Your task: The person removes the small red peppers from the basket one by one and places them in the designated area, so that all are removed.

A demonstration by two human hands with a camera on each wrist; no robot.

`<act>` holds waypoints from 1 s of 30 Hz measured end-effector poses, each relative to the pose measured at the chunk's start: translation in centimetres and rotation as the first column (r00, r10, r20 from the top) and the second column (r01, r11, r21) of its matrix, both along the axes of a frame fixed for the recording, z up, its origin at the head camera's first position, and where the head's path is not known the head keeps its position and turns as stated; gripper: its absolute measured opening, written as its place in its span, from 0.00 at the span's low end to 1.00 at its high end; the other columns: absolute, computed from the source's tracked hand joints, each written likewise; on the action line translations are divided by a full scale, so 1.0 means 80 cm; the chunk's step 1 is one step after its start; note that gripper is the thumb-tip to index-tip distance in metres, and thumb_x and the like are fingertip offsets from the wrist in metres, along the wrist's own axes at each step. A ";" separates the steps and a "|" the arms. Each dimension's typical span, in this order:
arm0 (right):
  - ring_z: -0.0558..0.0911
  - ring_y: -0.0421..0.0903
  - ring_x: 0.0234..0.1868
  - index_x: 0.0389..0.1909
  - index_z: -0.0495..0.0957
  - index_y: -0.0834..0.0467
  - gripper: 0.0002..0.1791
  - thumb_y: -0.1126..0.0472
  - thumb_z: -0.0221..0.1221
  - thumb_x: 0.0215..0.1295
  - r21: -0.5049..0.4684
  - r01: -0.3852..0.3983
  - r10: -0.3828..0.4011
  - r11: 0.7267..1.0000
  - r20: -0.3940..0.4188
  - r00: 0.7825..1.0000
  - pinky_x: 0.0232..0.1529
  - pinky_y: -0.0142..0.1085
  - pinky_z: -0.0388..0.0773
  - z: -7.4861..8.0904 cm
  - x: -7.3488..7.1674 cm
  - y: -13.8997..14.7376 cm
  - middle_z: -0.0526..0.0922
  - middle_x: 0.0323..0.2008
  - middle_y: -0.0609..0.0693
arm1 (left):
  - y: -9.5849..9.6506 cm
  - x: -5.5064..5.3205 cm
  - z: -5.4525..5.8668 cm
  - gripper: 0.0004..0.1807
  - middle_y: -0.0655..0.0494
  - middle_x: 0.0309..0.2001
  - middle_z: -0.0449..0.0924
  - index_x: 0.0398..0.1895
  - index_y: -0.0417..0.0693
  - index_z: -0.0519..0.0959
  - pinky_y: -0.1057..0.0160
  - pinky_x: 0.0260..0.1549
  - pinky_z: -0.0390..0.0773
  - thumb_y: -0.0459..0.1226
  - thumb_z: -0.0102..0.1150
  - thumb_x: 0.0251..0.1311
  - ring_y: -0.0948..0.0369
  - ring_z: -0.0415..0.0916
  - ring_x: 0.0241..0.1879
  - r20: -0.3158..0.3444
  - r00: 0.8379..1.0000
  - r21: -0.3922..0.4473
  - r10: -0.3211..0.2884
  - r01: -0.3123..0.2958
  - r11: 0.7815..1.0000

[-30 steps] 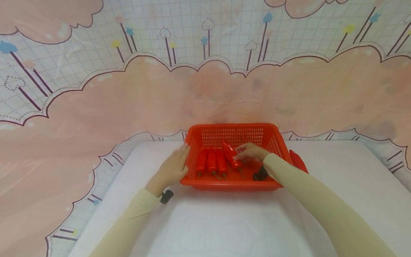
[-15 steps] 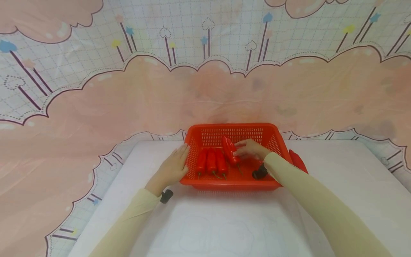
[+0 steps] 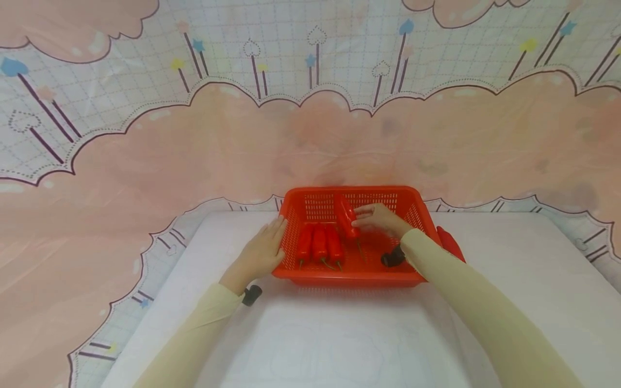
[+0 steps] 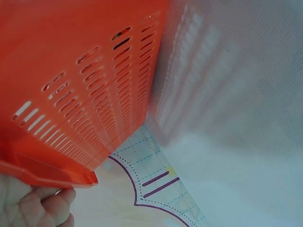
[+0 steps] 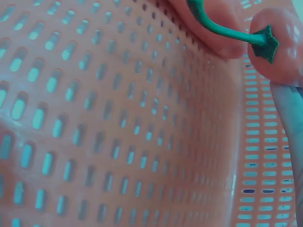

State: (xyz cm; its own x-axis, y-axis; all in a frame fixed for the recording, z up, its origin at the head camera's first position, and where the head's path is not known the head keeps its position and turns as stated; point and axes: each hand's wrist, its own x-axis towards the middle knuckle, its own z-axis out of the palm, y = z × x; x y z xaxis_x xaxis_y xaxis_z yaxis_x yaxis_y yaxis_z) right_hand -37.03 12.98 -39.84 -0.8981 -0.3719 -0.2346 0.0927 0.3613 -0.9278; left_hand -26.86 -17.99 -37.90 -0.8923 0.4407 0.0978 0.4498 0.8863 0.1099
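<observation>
In the head view my right hand (image 3: 380, 219) pinches a long red chili pepper (image 3: 346, 216) over the red plastic basket (image 3: 359, 278), with its stem pointing down toward me. The right wrist view gives the held chili pepper (image 5: 279, 52) close up, its green stem curving away and a finger (image 5: 289, 111) against it. Three more red chili peppers (image 3: 319, 243) lie side by side in the basket's left half. My left hand (image 3: 259, 252) rests at the basket's left rim with straight fingers. In the left wrist view its fingers (image 4: 54, 208) touch the rim.
A long, dark red object (image 3: 451, 243) lies outside the basket on the right, partly hidden by my sleeve. The white table (image 3: 335, 334) holds the basket near its far edge. A patterned pink cloth (image 3: 310, 145) hangs behind it.
My right hand has raised the chili pepper off the basket's floor and moved it slightly away from me, toward the back wall. My left hand stays at the rim.
</observation>
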 end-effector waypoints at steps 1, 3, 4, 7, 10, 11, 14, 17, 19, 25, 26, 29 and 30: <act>0.81 0.51 0.54 0.65 0.65 0.62 0.32 0.60 0.61 0.60 -0.001 0.003 -0.003 1.000 -0.003 1.000 0.55 0.42 0.78 0.001 0.000 0.000 0.74 0.60 0.62 | 0.000 0.000 0.000 0.37 0.39 0.74 0.46 0.71 0.32 0.49 0.50 0.73 0.51 0.39 0.44 0.60 0.48 0.46 0.74 0.000 1.000 0.000 0.000 0.000 1.000; 0.78 0.54 0.58 0.66 0.65 0.62 0.32 0.60 0.61 0.60 -0.001 0.005 -0.005 1.000 -0.010 1.000 0.55 0.42 0.77 0.004 0.000 0.000 0.73 0.62 0.62 | 0.000 -0.001 0.000 0.37 0.39 0.74 0.46 0.71 0.32 0.49 0.50 0.73 0.51 0.38 0.44 0.60 0.48 0.46 0.74 0.001 1.000 0.001 0.001 -0.001 1.000; 0.77 0.55 0.59 0.66 0.65 0.62 0.33 0.60 0.61 0.60 -0.001 0.004 -0.004 1.000 -0.014 1.000 0.56 0.42 0.77 0.005 0.000 0.001 0.72 0.62 0.61 | 0.000 -0.002 0.000 0.37 0.39 0.74 0.46 0.71 0.32 0.49 0.50 0.73 0.51 0.38 0.44 0.60 0.48 0.46 0.74 0.002 1.000 0.002 0.002 -0.002 1.000; 0.75 0.56 0.61 0.67 0.64 0.62 0.34 0.60 0.61 0.60 -0.010 -0.012 0.012 1.000 -0.022 1.000 0.56 0.42 0.76 0.006 -0.001 0.002 0.71 0.63 0.62 | 0.000 -0.002 0.000 0.37 0.39 0.74 0.46 0.71 0.32 0.50 0.50 0.73 0.50 0.38 0.44 0.60 0.47 0.47 0.74 0.005 1.000 0.004 0.002 -0.002 1.000; 0.75 0.56 0.61 0.67 0.63 0.62 0.34 0.59 0.61 0.60 -0.022 -0.025 0.024 0.999 -0.037 0.999 0.56 0.42 0.76 0.006 -0.003 0.003 0.70 0.64 0.61 | 0.000 -0.002 0.000 0.37 0.39 0.74 0.46 0.71 0.32 0.50 0.50 0.73 0.50 0.38 0.44 0.60 0.47 0.47 0.74 0.010 1.000 0.007 0.004 -0.004 1.000; 0.75 0.55 0.61 0.67 0.63 0.61 0.34 0.59 0.61 0.60 -0.028 -0.024 0.023 0.999 -0.040 0.999 0.57 0.42 0.76 0.007 -0.003 0.003 0.70 0.64 0.61 | 0.000 -0.002 0.000 0.37 0.39 0.74 0.46 0.71 0.32 0.50 0.50 0.73 0.50 0.38 0.44 0.60 0.47 0.47 0.73 0.010 1.000 0.007 0.004 -0.004 1.000; 0.75 0.55 0.61 0.67 0.64 0.60 0.34 0.59 0.62 0.59 -0.042 -0.018 0.015 0.999 -0.061 0.998 0.57 0.42 0.76 0.009 -0.003 0.004 0.70 0.64 0.60 | 0.000 -0.003 0.000 0.37 0.39 0.74 0.46 0.71 0.33 0.49 0.50 0.73 0.50 0.38 0.44 0.60 0.47 0.47 0.74 0.013 1.000 0.010 0.006 -0.006 1.000; 0.75 0.55 0.61 0.67 0.64 0.61 0.33 0.59 0.61 0.60 -0.091 -0.011 0.005 0.996 -0.067 0.998 0.59 0.44 0.75 0.013 -0.002 0.004 0.70 0.64 0.61 | 0.000 -0.003 0.000 0.37 0.40 0.74 0.46 0.71 0.33 0.49 0.50 0.73 0.50 0.39 0.44 0.60 0.47 0.46 0.74 0.015 1.000 0.011 0.008 -0.008 1.000; 0.77 0.54 0.59 0.67 0.64 0.61 0.33 0.60 0.60 0.61 -0.129 0.000 -0.009 0.992 -0.065 0.998 0.59 0.46 0.74 0.015 -0.003 0.004 0.71 0.64 0.61 | 0.000 -0.003 -0.001 0.37 0.40 0.74 0.46 0.71 0.33 0.49 0.50 0.73 0.51 0.39 0.44 0.60 0.48 0.46 0.74 0.014 1.000 0.009 0.008 -0.008 1.000; 0.84 0.43 0.49 0.66 0.64 0.63 0.31 0.61 0.59 0.61 -0.197 0.032 -0.048 0.980 -0.078 0.996 0.58 0.43 0.75 0.020 -0.005 0.008 0.72 0.62 0.62 | -0.001 -0.003 -0.001 0.37 0.39 0.74 0.46 0.71 0.32 0.49 0.50 0.73 0.50 0.39 0.44 0.60 0.47 0.46 0.74 0.008 1.000 0.010 0.003 -0.003 1.000; 0.84 0.41 0.47 0.66 0.64 0.63 0.31 0.61 0.59 0.62 -0.206 0.034 -0.052 0.978 -0.081 0.995 0.58 0.44 0.75 0.021 -0.005 0.009 0.73 0.62 0.63 | 0.000 -0.003 -0.001 0.37 0.39 0.74 0.47 0.71 0.32 0.49 0.50 0.73 0.50 0.39 0.44 0.60 0.47 0.46 0.74 0.008 1.000 0.012 0.004 -0.004 1.000; 0.84 0.36 0.43 0.65 0.66 0.63 0.30 0.62 0.59 0.61 -0.238 0.048 -0.069 0.970 -0.080 0.994 0.59 0.45 0.74 0.024 -0.003 0.009 0.73 0.61 0.64 | 0.000 -0.004 0.000 0.37 0.40 0.74 0.47 0.71 0.33 0.49 0.50 0.73 0.49 0.38 0.44 0.60 0.48 0.46 0.74 0.011 1.000 0.013 0.006 -0.007 1.000; 0.84 0.35 0.42 0.64 0.66 0.63 0.30 0.62 0.59 0.61 -0.245 0.048 -0.070 0.968 -0.082 0.994 0.60 0.46 0.74 0.026 -0.003 0.010 0.73 0.61 0.64 | 0.001 -0.004 0.000 0.37 0.39 0.74 0.47 0.71 0.33 0.49 0.50 0.73 0.49 0.38 0.44 0.60 0.48 0.46 0.74 0.013 1.000 0.015 0.006 -0.006 1.000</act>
State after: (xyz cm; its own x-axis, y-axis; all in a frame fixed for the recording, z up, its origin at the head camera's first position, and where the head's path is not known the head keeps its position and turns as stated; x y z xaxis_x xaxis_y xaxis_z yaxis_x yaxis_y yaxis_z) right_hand -37.24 13.75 -37.79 -0.9333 -0.3536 -0.0619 0.0202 0.1205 -0.9925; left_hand -27.16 -17.93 -37.93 -0.8963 0.4336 0.0930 0.4427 0.8874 0.1290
